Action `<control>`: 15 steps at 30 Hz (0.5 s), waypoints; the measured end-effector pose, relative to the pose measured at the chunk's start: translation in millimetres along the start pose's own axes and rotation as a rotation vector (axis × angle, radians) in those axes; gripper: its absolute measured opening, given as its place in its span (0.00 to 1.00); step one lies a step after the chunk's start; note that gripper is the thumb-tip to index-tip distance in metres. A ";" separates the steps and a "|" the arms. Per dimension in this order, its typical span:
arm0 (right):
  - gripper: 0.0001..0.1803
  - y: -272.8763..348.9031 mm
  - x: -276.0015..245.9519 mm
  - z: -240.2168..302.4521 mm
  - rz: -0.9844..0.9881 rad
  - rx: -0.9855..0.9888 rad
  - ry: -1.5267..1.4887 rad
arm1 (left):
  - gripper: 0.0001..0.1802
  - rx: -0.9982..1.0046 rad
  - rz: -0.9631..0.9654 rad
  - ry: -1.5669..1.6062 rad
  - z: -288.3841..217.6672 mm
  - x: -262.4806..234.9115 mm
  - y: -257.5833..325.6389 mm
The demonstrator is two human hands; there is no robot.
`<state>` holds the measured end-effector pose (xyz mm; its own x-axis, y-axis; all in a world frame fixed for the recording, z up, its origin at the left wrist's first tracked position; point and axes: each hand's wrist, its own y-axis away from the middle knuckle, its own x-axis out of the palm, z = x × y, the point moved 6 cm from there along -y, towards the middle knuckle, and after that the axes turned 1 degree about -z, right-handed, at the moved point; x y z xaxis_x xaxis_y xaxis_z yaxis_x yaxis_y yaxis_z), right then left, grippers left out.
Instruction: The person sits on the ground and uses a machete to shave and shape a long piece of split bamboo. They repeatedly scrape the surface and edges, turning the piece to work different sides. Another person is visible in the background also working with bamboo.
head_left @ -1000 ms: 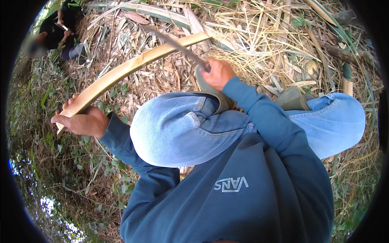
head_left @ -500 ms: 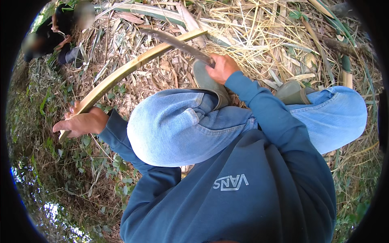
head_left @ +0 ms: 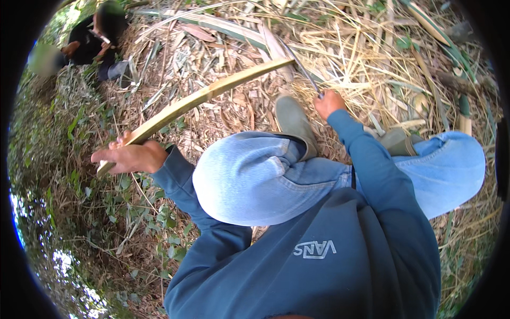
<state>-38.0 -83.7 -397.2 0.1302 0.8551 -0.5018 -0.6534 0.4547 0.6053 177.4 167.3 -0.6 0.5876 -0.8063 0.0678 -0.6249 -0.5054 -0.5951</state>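
Observation:
A long bamboo strip slants from the lower left up to the right, with its near end resting across my left hand. The fingers of that hand curl round the strip, while its thumb points out to the left. My right hand is closed on the handle of a long-bladed knife, and most of the handle is hidden in the fist. The blade stands nearly edge-on, at the far end of the strip. Whether it touches the strip, I cannot tell.
My bent knees in jeans and a green boot lie close below the strip. Pale shavings and dry leaves cover the ground ahead. Split bamboo lies farther off. Another person crouches at the upper left.
My right hand has swung the knife to the right, from across the strip to its far end. The blade has turned more upright. My left hand still holds the strip.

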 end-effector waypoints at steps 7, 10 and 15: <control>0.14 71.1 -24.4 131.5 0.142 -0.683 -0.208 | 0.43 -0.011 0.003 -0.004 -4.1 7.6 0.0; 0.14 57.0 -18.6 113.4 0.126 -0.487 -0.261 | 0.39 -0.021 0.010 0.027 -4.5 6.0 1.8; 0.17 27.6 -21.1 61.6 0.122 -0.140 -0.066 | 0.30 -0.037 0.013 0.043 -0.9 -0.9 -4.2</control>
<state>-12.8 -73.8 -331.8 0.0891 0.9182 -0.3859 -0.7642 0.3115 0.5647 179.0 169.8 2.6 0.5571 -0.8249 0.0951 -0.6513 -0.5052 -0.5662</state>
